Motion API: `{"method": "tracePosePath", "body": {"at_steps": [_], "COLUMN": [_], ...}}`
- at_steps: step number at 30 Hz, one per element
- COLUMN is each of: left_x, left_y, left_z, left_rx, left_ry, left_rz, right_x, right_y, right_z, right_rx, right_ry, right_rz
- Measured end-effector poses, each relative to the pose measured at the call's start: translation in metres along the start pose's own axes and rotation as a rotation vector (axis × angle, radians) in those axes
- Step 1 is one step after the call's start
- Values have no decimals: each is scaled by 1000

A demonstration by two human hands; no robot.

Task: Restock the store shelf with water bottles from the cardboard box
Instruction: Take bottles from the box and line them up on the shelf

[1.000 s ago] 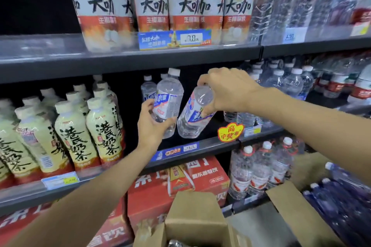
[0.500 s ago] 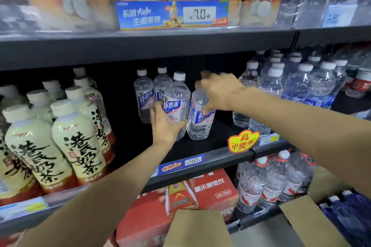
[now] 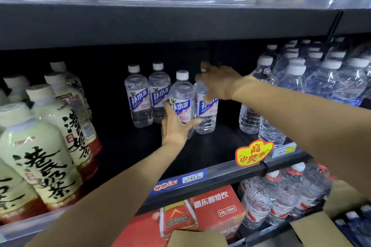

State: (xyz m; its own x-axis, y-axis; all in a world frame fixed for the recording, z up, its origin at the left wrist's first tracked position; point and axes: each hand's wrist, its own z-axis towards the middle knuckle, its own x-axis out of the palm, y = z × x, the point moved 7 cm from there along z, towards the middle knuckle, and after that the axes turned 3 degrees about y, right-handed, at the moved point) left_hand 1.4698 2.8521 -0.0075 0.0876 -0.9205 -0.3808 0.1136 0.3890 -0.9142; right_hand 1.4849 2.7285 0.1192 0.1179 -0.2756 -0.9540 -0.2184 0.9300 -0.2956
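Note:
On the dark middle shelf (image 3: 200,152) stand several clear water bottles with blue-and-pink labels and white caps. My left hand (image 3: 176,126) wraps the lower body of one bottle (image 3: 181,96), which stands upright on the shelf. My right hand (image 3: 218,82) reaches over the top of the neighbouring bottle (image 3: 206,114) on its right and grips its neck, hiding its cap. Two more of the same bottles (image 3: 138,96) stand just behind to the left. The cardboard box (image 3: 197,238) shows only its open flaps at the bottom edge.
Pale milk-tea bottles (image 3: 46,146) fill the shelf's left side. Rows of plain water bottles (image 3: 301,86) stand on the right. Red drink cartons (image 3: 200,210) and shrink-wrapped bottles (image 3: 281,196) sit on the shelf below. A yellow-red promo tag (image 3: 254,153) sticks up from the shelf edge.
Both hands carried their bottles further back onto the shelf and set them upright side by side. The view has moved closer and lower.

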Motion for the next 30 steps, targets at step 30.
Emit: {"method": "tracePosePath", "body": {"at_steps": [30], "left_x": [19], "left_y": [29], "left_z": [54], "left_rx": [-238], "left_ry": [-269], "left_rz": [-82], "right_x": [37], "right_y": [-32], "right_z": [60], "right_rx": [-39], "right_ry": [-113], "right_rz": [408]}}
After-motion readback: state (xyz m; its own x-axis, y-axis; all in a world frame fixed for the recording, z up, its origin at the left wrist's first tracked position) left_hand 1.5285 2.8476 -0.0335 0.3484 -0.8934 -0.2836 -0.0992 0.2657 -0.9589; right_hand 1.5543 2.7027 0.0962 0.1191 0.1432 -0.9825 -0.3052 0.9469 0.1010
